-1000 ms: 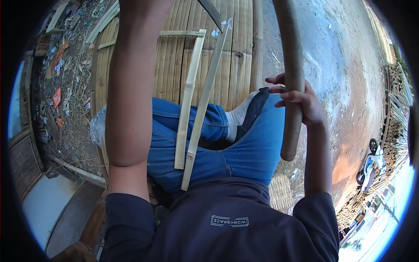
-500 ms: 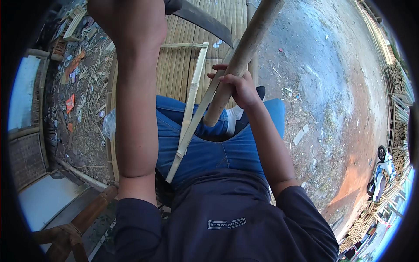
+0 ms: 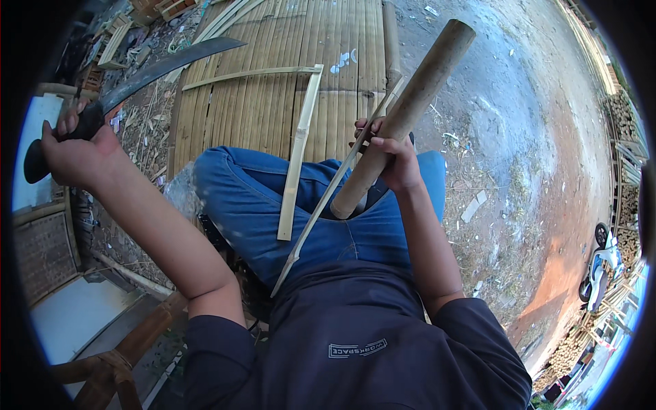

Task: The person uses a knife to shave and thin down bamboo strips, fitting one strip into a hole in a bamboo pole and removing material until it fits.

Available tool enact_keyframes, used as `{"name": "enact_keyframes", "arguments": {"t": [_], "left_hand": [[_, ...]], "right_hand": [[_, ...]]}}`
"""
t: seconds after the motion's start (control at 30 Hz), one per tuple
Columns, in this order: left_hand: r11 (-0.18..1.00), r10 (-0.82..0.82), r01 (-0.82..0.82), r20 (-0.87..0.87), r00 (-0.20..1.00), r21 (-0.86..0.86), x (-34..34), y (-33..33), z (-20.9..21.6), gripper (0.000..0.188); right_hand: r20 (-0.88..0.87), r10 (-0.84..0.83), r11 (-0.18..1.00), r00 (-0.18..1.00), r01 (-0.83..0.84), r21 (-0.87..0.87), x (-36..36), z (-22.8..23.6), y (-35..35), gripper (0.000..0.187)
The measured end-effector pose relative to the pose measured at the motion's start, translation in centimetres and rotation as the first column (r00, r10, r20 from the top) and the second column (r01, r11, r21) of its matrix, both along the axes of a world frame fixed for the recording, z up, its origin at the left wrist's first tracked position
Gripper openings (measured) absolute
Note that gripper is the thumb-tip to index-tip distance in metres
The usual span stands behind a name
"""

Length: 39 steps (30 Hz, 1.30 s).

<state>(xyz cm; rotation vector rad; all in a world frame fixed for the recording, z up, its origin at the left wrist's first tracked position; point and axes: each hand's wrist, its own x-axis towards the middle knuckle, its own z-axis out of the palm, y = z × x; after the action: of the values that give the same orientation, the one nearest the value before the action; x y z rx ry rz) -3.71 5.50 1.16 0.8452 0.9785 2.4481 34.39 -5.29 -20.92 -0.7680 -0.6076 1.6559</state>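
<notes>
My left hand (image 3: 78, 154) is wrapped round the dark handle of a machete (image 3: 164, 70), raised out to the left with its curved blade pointing away and to the right. In front of my lap, my right hand (image 3: 400, 164) grips a thick round bamboo pole (image 3: 417, 99) together with a thin bamboo strip (image 3: 318, 215). The pole slants, with its lower end between my thighs and its upper end far right. Alongside it, the strip's near end reaches my shirt. Another pale bamboo strip (image 3: 298, 150) rests over my left leg, touching neither hand.
I sit cross-legged on a bamboo-slat platform (image 3: 273, 109), where another thin strip (image 3: 249, 76) lies crosswise. Littered ground (image 3: 143, 143) is at the left, with a bamboo frame (image 3: 130, 342) near my left elbow. Bare dirt (image 3: 506, 184) spreads right, towards a parked motorbike (image 3: 600, 263).
My left hand has swung the machete from the front out to the left. The pole has tilted a little and come nearer, and the strip in my right hand has turned edge-on.
</notes>
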Motion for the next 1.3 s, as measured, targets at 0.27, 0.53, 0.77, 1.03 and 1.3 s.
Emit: {"name": "enact_keyframes", "arguments": {"t": [0.27,0.53,0.77,1.03,1.3], "left_hand": [[0.98,-0.197,0.197,0.094,0.976,0.011,-1.5,-5.0,-3.1,0.03],[0.914,-0.403,0.398,0.309,0.861,0.083,-2.0,-6.0,-6.0,0.029],[0.936,-0.31,0.353,0.458,0.833,-0.01,1.7,-6.3,-8.8,0.026],[0.89,-0.327,0.454,0.645,0.691,-0.035,3.7,-8.0,-10.9,0.029],[0.829,-0.449,0.555,0.668,0.593,0.064,6.2,-9.4,-12.5,0.032]], "right_hand": [[-0.004,-0.248,0.947,0.969,0.242,-0.21,-1.8,-1.3,-0.3,0.036],[0.095,-0.243,0.939,0.965,0.259,-0.226,-3.1,-0.4,-0.4,0.028],[0.04,-0.224,0.955,0.974,0.227,-0.191,-3.3,-0.4,-0.8,0.038],[0.015,-0.168,0.967,0.986,0.167,-0.191,-3.3,-0.5,-1.2,0.038],[-0.018,-0.185,0.963,0.983,0.178,-0.202,-3.3,-0.4,-1.2,0.04]]}}
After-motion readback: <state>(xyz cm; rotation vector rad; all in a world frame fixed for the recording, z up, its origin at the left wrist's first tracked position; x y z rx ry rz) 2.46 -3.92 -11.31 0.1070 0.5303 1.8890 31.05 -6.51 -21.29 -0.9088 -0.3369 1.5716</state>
